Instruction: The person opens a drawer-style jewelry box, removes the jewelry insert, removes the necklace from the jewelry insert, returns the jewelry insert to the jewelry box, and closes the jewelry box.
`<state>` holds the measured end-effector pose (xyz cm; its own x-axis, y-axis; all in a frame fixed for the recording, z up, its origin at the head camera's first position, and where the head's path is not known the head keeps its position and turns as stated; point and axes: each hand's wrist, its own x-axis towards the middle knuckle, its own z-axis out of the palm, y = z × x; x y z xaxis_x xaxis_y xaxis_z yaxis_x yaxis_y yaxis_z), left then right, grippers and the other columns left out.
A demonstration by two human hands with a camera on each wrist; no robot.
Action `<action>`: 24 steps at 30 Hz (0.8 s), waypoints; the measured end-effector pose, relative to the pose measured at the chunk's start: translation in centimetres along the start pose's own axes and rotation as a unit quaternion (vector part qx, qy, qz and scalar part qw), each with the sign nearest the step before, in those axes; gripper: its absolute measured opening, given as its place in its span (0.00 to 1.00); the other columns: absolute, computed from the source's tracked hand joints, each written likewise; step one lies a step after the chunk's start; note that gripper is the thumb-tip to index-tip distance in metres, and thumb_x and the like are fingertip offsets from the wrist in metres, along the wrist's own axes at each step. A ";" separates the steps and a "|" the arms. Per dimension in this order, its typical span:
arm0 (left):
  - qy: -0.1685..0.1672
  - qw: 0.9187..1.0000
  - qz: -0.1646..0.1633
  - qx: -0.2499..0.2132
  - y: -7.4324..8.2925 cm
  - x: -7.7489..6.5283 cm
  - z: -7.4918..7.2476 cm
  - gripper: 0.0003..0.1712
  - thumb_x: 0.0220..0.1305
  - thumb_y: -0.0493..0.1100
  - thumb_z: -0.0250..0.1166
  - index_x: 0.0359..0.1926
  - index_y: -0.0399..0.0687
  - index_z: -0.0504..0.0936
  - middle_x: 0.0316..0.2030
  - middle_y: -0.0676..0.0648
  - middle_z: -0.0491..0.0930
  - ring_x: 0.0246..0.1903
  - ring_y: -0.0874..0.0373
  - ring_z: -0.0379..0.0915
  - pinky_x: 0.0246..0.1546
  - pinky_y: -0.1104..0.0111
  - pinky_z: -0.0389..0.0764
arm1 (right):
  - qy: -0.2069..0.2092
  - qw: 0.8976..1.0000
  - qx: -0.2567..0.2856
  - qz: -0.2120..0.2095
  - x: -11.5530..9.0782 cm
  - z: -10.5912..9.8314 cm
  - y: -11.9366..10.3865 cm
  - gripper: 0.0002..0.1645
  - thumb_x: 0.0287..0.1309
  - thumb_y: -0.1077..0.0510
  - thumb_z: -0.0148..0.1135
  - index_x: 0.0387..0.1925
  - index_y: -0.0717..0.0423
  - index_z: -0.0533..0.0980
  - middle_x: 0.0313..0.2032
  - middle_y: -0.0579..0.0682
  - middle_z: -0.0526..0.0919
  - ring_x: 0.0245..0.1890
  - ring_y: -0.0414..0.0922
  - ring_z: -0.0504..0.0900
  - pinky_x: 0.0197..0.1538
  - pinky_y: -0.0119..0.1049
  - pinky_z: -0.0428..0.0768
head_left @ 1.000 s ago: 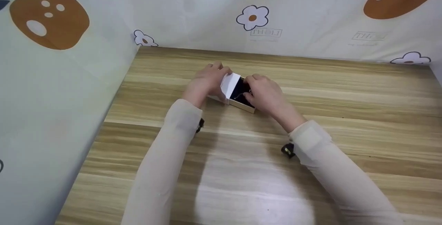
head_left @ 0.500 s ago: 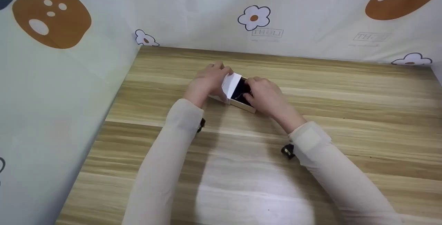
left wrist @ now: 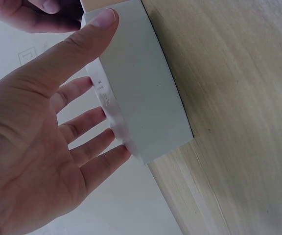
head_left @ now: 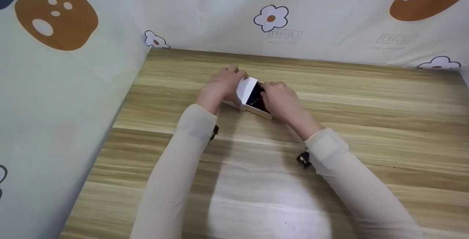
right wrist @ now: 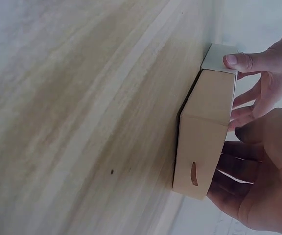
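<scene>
A small box lies at the far middle of the table, its beige drawer (head_left: 259, 112) pulled partly out of a white sleeve (head_left: 246, 88). Black lining (head_left: 255, 94) fills the drawer, and a thin silvery chain (head_left: 256, 101) lies across it. My left hand (head_left: 221, 85) grips the sleeve, with the thumb on one side and the fingertips along the other edge in the left wrist view. My right hand (head_left: 280, 98) reaches into the drawer with bent fingers beside the chain. Its fingertips are mostly hidden, so whether they pinch the chain cannot be told.
A ribbon pull tab (right wrist: 194, 174) sticks out of the drawer's front. Wood-grain table (head_left: 278, 180) surrounds the box. A pale patterned sheet (head_left: 212, 15) stands along the table's back and left edges. Each wrist carries a small black camera (head_left: 304, 159).
My right thumb has shifted slightly toward the far side of the drawer, and more lining shows. My left hand still holds the sleeve in place.
</scene>
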<state>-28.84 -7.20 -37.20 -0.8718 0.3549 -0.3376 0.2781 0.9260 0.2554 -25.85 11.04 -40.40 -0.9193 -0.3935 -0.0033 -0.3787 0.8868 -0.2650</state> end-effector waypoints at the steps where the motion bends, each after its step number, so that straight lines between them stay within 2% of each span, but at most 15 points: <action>1: 0.000 1.000 0.000 0.000 0.0 0.0 0.0 0.53 0.43 0.52 0.82 0.70 0.56 0.65 0.67 0.45 0.62 0.64 0.47 0.60 0.66 0.54 0.69 | 0.002 1.000 0.001 0.002 0.1 0.0 0.0 0.20 0.73 0.58 0.49 0.54 0.68 0.76 0.49 0.65 0.84 0.51 0.59 0.82 0.53 0.54 0.81; 6: -0.003 1.000 0.003 0.008 0.0 0.1 -0.1 0.54 0.43 0.53 0.82 0.70 0.56 0.64 0.67 0.44 0.61 0.65 0.46 0.59 0.66 0.53 0.69 | 0.012 1.000 -0.001 0.005 0.4 0.2 0.1 0.18 0.72 0.60 0.48 0.50 0.68 0.78 0.46 0.64 0.85 0.49 0.60 0.82 0.53 0.54 0.80; 12: -0.002 1.000 0.004 0.009 0.1 0.1 -0.1 0.54 0.44 0.53 0.82 0.71 0.55 0.64 0.67 0.44 0.61 0.66 0.46 0.58 0.66 0.53 0.69 | 0.018 1.000 -0.025 -0.002 0.6 0.5 0.0 0.18 0.70 0.63 0.48 0.51 0.67 0.79 0.47 0.63 0.85 0.48 0.60 0.82 0.52 0.52 0.82; 17: 0.000 1.000 0.006 0.008 0.0 0.0 -0.1 0.54 0.43 0.54 0.82 0.70 0.54 0.65 0.66 0.44 0.62 0.65 0.46 0.60 0.65 0.55 0.70 | 0.028 0.999 -0.038 -0.005 0.7 0.8 -0.2 0.16 0.67 0.66 0.50 0.48 0.68 0.80 0.45 0.64 0.84 0.45 0.60 0.81 0.51 0.50 0.82; 24: -0.002 1.000 0.002 0.009 0.0 0.1 -0.1 0.54 0.43 0.54 0.82 0.69 0.55 0.65 0.66 0.45 0.62 0.64 0.46 0.60 0.64 0.55 0.71 | 0.030 0.998 -0.048 -0.002 0.7 1.2 -0.4 0.15 0.67 0.65 0.52 0.49 0.68 0.80 0.45 0.65 0.84 0.45 0.61 0.80 0.52 0.51 0.80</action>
<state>-28.91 -7.15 -37.13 -0.8691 0.3591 -0.3401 0.2889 0.9267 0.2403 -26.27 10.14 -41.45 -0.9212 -0.3850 0.0554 -0.3887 0.9054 -0.1706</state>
